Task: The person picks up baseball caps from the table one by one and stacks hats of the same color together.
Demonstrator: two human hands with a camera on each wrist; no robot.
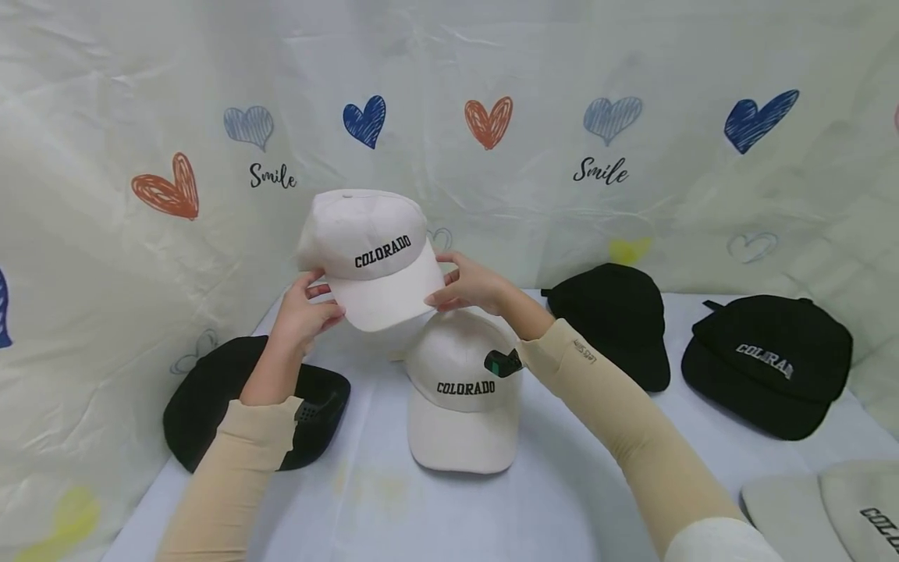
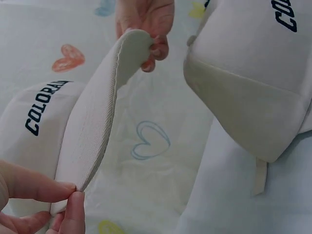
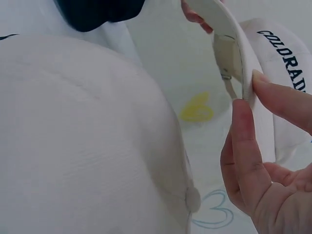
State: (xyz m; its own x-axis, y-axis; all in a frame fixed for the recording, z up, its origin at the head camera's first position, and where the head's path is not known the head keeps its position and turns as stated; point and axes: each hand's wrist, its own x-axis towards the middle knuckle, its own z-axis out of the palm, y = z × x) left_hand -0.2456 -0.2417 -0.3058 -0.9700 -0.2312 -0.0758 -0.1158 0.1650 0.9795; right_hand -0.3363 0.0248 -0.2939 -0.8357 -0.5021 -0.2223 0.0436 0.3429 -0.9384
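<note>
Cream cotton cap [image 1: 372,254] lettered COLORADO, held aloft above the table [image 1: 365,499] centre; left hand [image 1: 303,312] and right hand [image 1: 469,287] each pinch its brim edge. Second cream cap [image 1: 460,390] directly beneath. Black caps at 3 and 9 o'clock.

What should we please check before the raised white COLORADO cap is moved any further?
1. Left hand pinches brim edge of the raised white fabric COLORADO cap: ok.
2. Right hand pinches the opposite brim edge: ok.
3. Raised cap clear of the second white COLORADO cap on the pale table: ok.
4. Black caps apart from both hands: ok.
5. Rear strap fastened: cannot tell.
</note>
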